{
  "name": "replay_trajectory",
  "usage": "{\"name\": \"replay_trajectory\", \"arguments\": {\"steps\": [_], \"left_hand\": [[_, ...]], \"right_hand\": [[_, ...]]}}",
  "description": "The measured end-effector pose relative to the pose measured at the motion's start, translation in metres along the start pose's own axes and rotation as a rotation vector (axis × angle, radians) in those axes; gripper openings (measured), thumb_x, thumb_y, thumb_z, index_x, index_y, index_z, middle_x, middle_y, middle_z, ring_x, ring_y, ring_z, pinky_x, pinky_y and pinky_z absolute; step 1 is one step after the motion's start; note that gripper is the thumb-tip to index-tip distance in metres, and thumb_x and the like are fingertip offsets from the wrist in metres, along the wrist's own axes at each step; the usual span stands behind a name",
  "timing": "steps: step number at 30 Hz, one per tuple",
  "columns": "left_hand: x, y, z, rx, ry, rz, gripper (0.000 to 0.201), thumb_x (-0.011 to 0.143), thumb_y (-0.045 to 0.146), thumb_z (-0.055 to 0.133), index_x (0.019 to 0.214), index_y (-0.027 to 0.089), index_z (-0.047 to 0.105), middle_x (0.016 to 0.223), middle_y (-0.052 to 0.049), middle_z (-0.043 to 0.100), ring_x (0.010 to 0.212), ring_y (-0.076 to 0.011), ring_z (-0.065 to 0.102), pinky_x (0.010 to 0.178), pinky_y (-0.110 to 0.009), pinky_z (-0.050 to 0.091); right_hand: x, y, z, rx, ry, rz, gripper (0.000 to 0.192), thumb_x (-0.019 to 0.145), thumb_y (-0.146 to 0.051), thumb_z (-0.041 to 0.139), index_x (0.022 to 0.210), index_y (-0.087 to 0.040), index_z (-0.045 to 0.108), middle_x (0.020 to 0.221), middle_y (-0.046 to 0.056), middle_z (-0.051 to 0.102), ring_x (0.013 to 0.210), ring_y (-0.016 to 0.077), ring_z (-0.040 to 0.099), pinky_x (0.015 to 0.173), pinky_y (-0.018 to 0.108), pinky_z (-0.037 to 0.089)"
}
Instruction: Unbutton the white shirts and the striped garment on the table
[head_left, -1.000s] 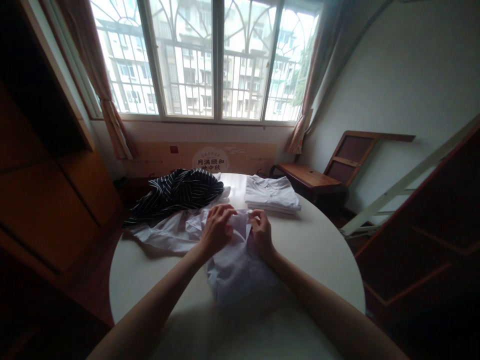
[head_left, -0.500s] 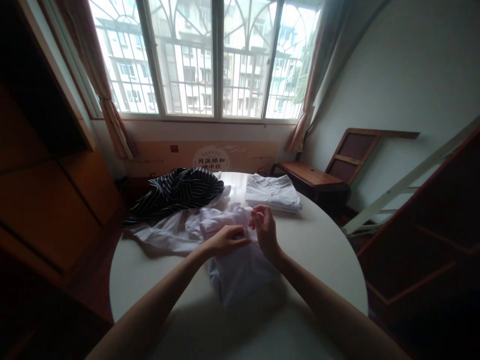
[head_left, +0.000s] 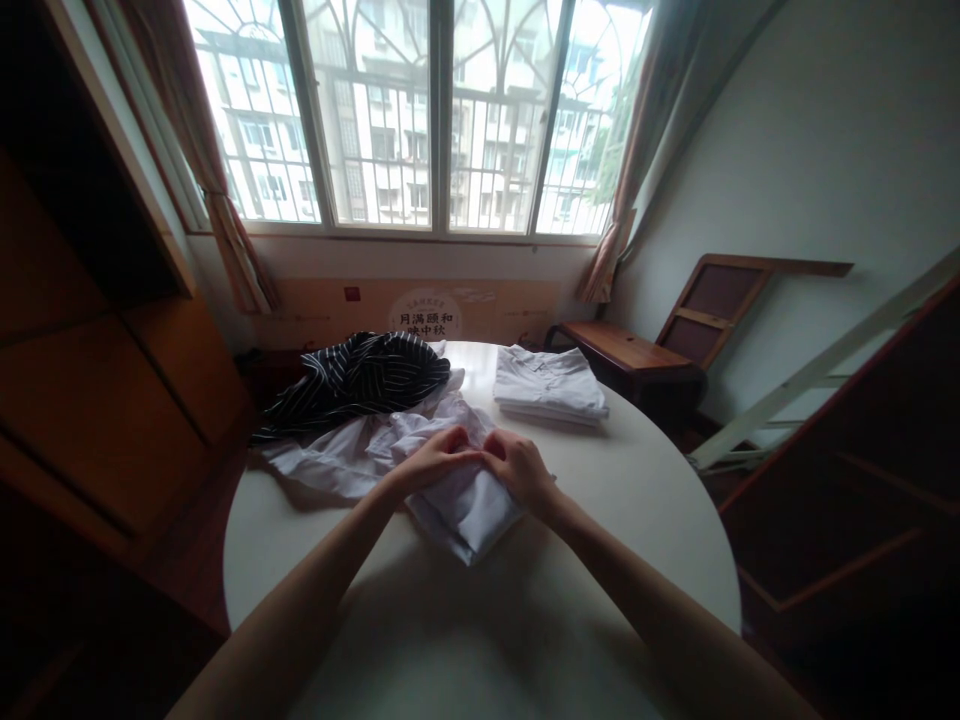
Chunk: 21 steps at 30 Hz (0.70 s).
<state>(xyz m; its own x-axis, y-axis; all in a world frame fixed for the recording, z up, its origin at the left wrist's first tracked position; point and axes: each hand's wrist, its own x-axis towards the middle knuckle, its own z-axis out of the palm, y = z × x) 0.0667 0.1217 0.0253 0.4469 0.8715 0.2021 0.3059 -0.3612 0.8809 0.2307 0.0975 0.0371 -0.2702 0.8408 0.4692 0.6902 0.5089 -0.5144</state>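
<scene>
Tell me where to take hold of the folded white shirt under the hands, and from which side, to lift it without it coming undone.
Take the folded white shirt by its two side edges, one hand from each side, fingers slid beneath. Its rounded fold faces the person, and the looser far end sits under the left hand and right hand. Holding both sides would likely keep the layers stacked. It lies flat on the round table.

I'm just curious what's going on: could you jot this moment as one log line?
left hand: on folded white cloth shirt | right hand: on same shirt | hands: touching | surface: round white table
</scene>
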Motion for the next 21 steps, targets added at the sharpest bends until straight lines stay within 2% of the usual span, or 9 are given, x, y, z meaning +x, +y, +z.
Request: {"name": "replay_trajectory", "arguments": {"steps": [6,10,13,18,21], "left_hand": [[0.002,-0.005,-0.003,0.105,0.033,0.042,0.032,0.069,0.044,0.059,0.070,0.013,0.052,0.065,0.003,0.046,0.060,-0.0093,0.041,0.052,-0.019,0.032],[0.002,-0.003,-0.004,0.131,-0.026,0.058,0.031,0.073,0.043,0.055,0.068,0.012,0.057,0.060,0.003,0.046,0.057,-0.0090,0.040,0.051,-0.019,0.030],[0.002,-0.004,-0.002,0.160,0.004,0.088,0.028,0.074,0.037,0.055,0.063,0.011,0.058,0.056,0.004,0.044,0.055,-0.0083,0.038,0.050,-0.019,0.029],[0.002,-0.008,0.005,0.146,-0.007,0.136,0.026,0.075,0.032,0.054,0.065,0.010,0.063,0.056,0.001,0.052,0.055,-0.0089,0.042,0.052,-0.020,0.032],[0.001,-0.006,0.007,0.093,-0.010,0.142,0.022,0.073,0.030,0.055,0.070,0.010,0.066,0.062,-0.002,0.059,0.058,-0.0108,0.048,0.055,-0.020,0.036]], "right_hand": [[-0.001,-0.003,-0.002,-0.037,0.021,-0.009,0.012,0.074,-0.016,0.054,0.062,-0.017,0.054,0.064,0.001,0.056,0.060,0.0131,0.049,0.057,0.024,0.034],[0.004,0.002,-0.005,0.119,-0.078,0.044,0.011,0.073,-0.019,0.055,0.062,-0.016,0.055,0.062,0.001,0.056,0.059,0.0126,0.048,0.056,0.023,0.034],[0.007,0.008,-0.005,0.227,-0.151,0.061,0.010,0.073,-0.021,0.055,0.064,-0.016,0.055,0.062,0.000,0.055,0.060,0.0123,0.048,0.056,0.023,0.035],[0.009,0.013,-0.002,0.320,-0.131,0.036,0.006,0.068,-0.020,0.055,0.063,-0.017,0.054,0.070,0.000,0.052,0.063,0.0119,0.047,0.057,0.022,0.036],[0.009,0.016,0.001,0.388,-0.121,0.087,0.010,0.069,-0.025,0.053,0.063,-0.017,0.052,0.065,-0.001,0.051,0.060,0.0118,0.046,0.054,0.022,0.035]]}}
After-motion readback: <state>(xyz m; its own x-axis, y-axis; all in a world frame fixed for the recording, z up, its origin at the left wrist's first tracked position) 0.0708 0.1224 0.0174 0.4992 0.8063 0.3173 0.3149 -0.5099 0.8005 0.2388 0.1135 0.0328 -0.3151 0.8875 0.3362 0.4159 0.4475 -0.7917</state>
